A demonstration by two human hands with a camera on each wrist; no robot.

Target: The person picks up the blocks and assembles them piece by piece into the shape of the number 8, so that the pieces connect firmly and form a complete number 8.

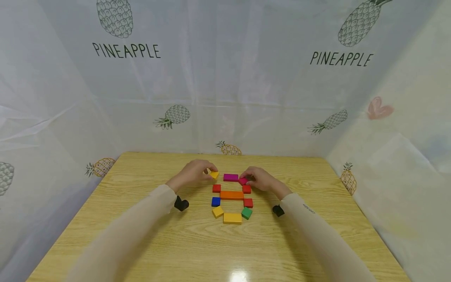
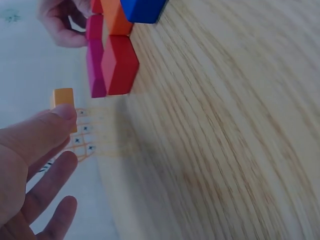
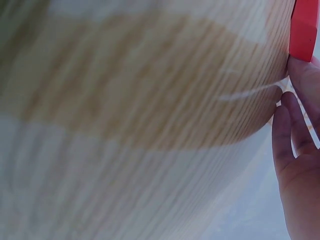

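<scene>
My left hand (image 1: pixel 198 171) pinches a small yellow block (image 1: pixel 214 174) between thumb and fingertips, at the upper left of a ring of colored blocks. In the left wrist view that block (image 2: pixel 63 96) is held away from the others, the remaining fingers spread below it. At the ring's upper right, my right hand (image 1: pixel 260 178) holds a small pink block (image 1: pixel 243 181) by its sides, right at the end of a long magenta block (image 1: pixel 231 178). Just nearer lies a red block (image 1: pixel 246 189). The pink block is hidden in the right wrist view, where a red block (image 3: pixel 303 32) shows above the fingers.
Red block (image 1: pixel 216 188), orange bar (image 1: pixel 231 195), blue block (image 1: pixel 216 201), red block (image 1: pixel 248 203), yellow block (image 1: pixel 218 212), green block (image 1: pixel 246 213) and long yellow block (image 1: pixel 232 218) lie on the wooden table (image 1: pixel 158 243). A pineapple-print sheet (image 1: pixel 225 78) hangs behind.
</scene>
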